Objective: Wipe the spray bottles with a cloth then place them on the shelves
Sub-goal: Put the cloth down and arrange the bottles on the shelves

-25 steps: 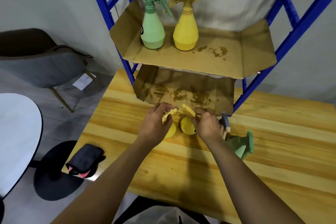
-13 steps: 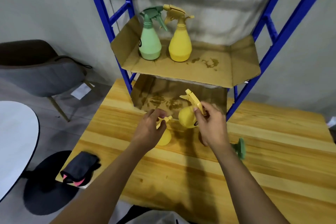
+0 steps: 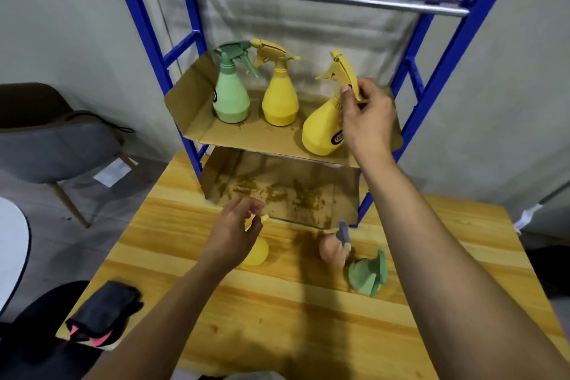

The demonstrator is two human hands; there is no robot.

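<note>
Askew, smooth conical yellow bottle in right hand

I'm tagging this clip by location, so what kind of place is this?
Likely a plain indoor room used as a storage or work corner: a blue metal shelf rack lined with cardboard, a wooden table, a grey chair.

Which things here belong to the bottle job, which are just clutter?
Job: right hand, held yellow bottle, left hand, table yellow bottle, peach bottle, table green bottle, shelved green bottle, shelved yellow bottle, dark cloth, cardboard-lined shelf.
Lying about: grey chair, white table.
</note>
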